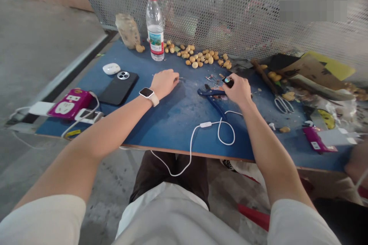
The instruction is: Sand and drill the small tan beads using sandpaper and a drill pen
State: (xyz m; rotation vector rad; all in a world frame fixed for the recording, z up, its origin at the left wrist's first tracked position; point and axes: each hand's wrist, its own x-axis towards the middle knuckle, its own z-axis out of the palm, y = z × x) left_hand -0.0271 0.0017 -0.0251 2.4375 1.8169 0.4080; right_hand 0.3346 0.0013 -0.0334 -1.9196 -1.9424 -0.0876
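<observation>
On the blue table, my left hand (pixel 164 83) is closed in a pinch, with a thin, wire-like metal piece (pixel 181 79) poking out of the fingertips. To its right, my right hand (pixel 239 90) grips a small black object (pixel 228 81) with a shiny, colourful end; the fingers hide most of it. Blue-handled pliers (pixel 214 103) lie just left of my right hand, partly behind a white cable. Several tiny metal pieces (pixel 212 78) are scattered between the hands. A white smartwatch (pixel 146 92) is on my left wrist.
A water bottle (pixel 156 38) and many round, tan nut-like pieces (pixel 201 57) line the mesh panel (pixel 195 7). At left are a black phone (pixel 119 89), a white mouse (pixel 111 69) and a purple power strip (pixel 70 104). Scissors (pixel 283 104) lie right; a white cable (pixel 192 138) crosses the front edge.
</observation>
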